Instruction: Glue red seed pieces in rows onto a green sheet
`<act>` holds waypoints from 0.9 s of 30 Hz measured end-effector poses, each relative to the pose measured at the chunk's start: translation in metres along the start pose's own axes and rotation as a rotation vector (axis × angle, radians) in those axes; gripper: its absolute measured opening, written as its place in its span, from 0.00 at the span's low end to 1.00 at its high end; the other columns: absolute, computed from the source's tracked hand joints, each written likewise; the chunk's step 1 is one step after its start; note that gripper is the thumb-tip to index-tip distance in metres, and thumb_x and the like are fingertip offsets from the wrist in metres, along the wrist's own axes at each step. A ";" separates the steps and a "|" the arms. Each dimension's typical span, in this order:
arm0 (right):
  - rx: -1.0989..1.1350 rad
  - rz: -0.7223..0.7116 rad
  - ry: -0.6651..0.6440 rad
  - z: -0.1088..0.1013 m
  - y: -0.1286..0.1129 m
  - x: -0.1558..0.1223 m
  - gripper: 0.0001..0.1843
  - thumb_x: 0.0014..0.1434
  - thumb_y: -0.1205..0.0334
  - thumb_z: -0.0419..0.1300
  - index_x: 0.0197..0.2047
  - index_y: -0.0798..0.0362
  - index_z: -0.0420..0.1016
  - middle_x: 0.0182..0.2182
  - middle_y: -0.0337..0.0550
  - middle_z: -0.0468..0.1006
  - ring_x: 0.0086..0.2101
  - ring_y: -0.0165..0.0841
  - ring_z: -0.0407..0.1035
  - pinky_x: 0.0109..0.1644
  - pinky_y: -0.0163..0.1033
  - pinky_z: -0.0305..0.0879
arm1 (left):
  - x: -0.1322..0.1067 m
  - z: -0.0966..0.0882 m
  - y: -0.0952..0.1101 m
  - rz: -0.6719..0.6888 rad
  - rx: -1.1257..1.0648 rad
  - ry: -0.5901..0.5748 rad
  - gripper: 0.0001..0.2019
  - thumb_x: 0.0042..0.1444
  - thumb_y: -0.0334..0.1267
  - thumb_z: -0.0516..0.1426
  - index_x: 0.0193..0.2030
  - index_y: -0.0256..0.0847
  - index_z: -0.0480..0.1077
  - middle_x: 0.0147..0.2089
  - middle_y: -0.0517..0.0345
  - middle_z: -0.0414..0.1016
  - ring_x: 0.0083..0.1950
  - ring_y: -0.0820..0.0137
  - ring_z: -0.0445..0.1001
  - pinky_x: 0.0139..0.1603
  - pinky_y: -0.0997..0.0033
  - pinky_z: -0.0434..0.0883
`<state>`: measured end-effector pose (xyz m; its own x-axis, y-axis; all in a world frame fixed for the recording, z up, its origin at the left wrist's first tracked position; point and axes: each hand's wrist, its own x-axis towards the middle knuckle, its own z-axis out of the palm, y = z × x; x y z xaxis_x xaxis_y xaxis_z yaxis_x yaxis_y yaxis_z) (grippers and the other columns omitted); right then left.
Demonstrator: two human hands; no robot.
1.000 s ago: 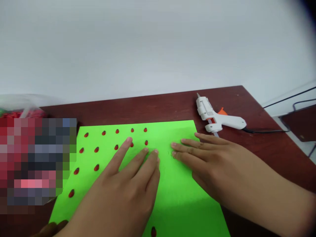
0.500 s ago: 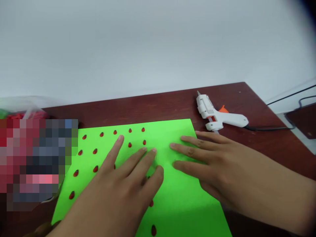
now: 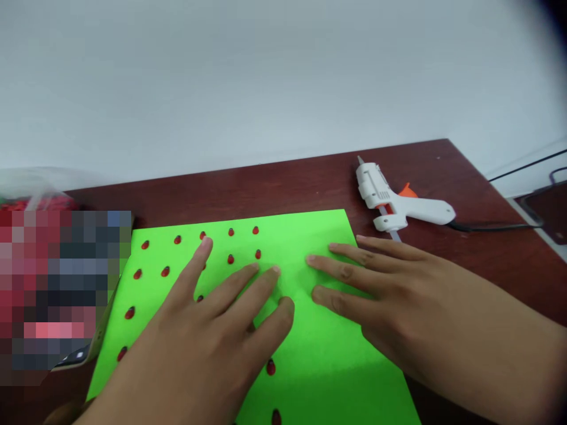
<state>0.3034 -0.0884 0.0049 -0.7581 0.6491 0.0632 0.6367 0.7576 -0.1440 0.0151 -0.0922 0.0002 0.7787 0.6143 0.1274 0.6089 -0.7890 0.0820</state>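
Observation:
A bright green sheet (image 3: pixel 328 366) lies on the table, with small red-and-black ladybug pieces (image 3: pixel 271 367) set out on it in rows. Over its middle rests my left hand (image 3: pixel 217 324), fingers spread, fingertips on the sheet and covering some of the ladybugs. My right hand (image 3: pixel 390 295) lies across the sheet's right edge, its fingers stretched out and apart, the tips on a part without ladybugs. Neither hand grips anything that I can see. What lies under my left palm is hidden.
A white glue gun (image 3: pixel 403 203) with an orange trigger lies on the dark red table (image 3: pixel 221 189), behind my right hand; its black cord runs right. At the left are a blurred-out patch (image 3: pixel 66 283) and a clear plastic bag (image 3: pixel 39 192) with red contents. A pale wall stands behind.
My left hand's outer finger has shifted slightly left and up, now over a top-row ladybug. The view has moved a little; both hands otherwise stay in place on the sheet.

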 end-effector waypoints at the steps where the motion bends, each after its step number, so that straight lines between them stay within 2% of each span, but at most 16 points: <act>1: 0.011 0.003 -0.003 0.000 0.000 0.000 0.23 0.66 0.63 0.66 0.62 0.39 0.82 0.67 0.42 0.77 0.62 0.45 0.76 0.66 0.58 0.75 | 0.000 0.000 0.000 0.001 -0.005 0.001 0.18 0.67 0.32 0.52 0.55 0.53 0.78 0.62 0.59 0.83 0.61 0.60 0.79 0.83 0.51 0.30; 5: 0.107 -0.028 -0.066 -0.011 0.005 0.003 0.25 0.66 0.68 0.60 0.63 0.40 0.81 0.66 0.39 0.78 0.64 0.45 0.74 0.67 0.60 0.73 | 0.001 0.000 0.001 -0.008 0.000 0.004 0.15 0.69 0.35 0.54 0.55 0.52 0.79 0.64 0.59 0.82 0.62 0.60 0.79 0.83 0.52 0.36; 8: 0.187 -0.037 -0.026 -0.032 0.025 -0.005 0.28 0.69 0.67 0.54 0.67 0.38 0.77 0.68 0.34 0.77 0.67 0.41 0.70 0.69 0.52 0.72 | 0.001 -0.005 0.000 -0.022 0.010 0.015 0.14 0.68 0.35 0.57 0.56 0.51 0.79 0.63 0.59 0.82 0.62 0.59 0.80 0.81 0.48 0.47; 11: 0.094 0.183 0.118 -0.048 0.057 -0.026 0.27 0.72 0.61 0.54 0.70 0.32 0.73 0.70 0.29 0.74 0.66 0.42 0.72 0.71 0.51 0.70 | -0.007 -0.010 0.001 -0.021 -0.007 0.025 0.15 0.67 0.39 0.60 0.59 0.51 0.78 0.65 0.58 0.81 0.65 0.57 0.78 0.79 0.48 0.53; 12: 0.038 0.241 0.101 -0.049 0.067 -0.034 0.27 0.72 0.59 0.54 0.71 0.32 0.72 0.69 0.31 0.76 0.65 0.45 0.73 0.71 0.54 0.70 | -0.011 -0.011 0.002 -0.015 -0.014 0.020 0.16 0.67 0.42 0.61 0.59 0.53 0.78 0.65 0.59 0.81 0.66 0.57 0.77 0.79 0.49 0.53; 15: -0.048 0.336 0.013 -0.034 0.091 -0.054 0.33 0.69 0.60 0.56 0.76 0.42 0.65 0.69 0.46 0.75 0.63 0.53 0.74 0.69 0.63 0.71 | -0.025 -0.007 0.007 -0.001 0.005 0.000 0.18 0.66 0.48 0.63 0.62 0.57 0.77 0.67 0.62 0.80 0.68 0.57 0.76 0.79 0.49 0.54; 17: -0.094 0.390 0.004 -0.016 0.099 -0.058 0.37 0.67 0.62 0.56 0.78 0.48 0.61 0.72 0.52 0.70 0.66 0.55 0.71 0.69 0.66 0.69 | -0.031 -0.001 0.011 -0.009 0.046 -0.011 0.21 0.65 0.51 0.64 0.64 0.57 0.76 0.70 0.59 0.77 0.69 0.54 0.75 0.78 0.46 0.55; 20: -0.162 0.430 0.043 0.005 0.103 -0.052 0.37 0.68 0.60 0.56 0.78 0.55 0.60 0.71 0.61 0.69 0.65 0.58 0.70 0.68 0.68 0.69 | -0.030 0.004 0.015 -0.029 0.080 -0.024 0.26 0.64 0.53 0.64 0.67 0.55 0.75 0.73 0.53 0.73 0.71 0.50 0.73 0.78 0.43 0.55; 23: -0.214 0.429 0.088 0.012 0.105 -0.041 0.33 0.69 0.60 0.55 0.74 0.62 0.64 0.67 0.65 0.71 0.61 0.59 0.72 0.67 0.66 0.70 | -0.025 0.006 0.017 -0.037 0.077 -0.021 0.27 0.63 0.53 0.66 0.67 0.54 0.75 0.74 0.54 0.72 0.71 0.50 0.73 0.79 0.43 0.54; 27: -0.216 0.424 0.101 0.009 0.110 -0.035 0.25 0.69 0.60 0.55 0.66 0.59 0.71 0.62 0.64 0.76 0.57 0.57 0.76 0.63 0.61 0.73 | -0.031 0.004 0.014 -0.065 0.085 0.048 0.22 0.67 0.53 0.62 0.66 0.53 0.76 0.73 0.58 0.74 0.71 0.53 0.73 0.83 0.48 0.47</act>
<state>0.3983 -0.0285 -0.0219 -0.4145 0.8991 0.1406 0.9095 0.4146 0.0299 0.0000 -0.1225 -0.0065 0.7304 0.6610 0.1717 0.6700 -0.7424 0.0079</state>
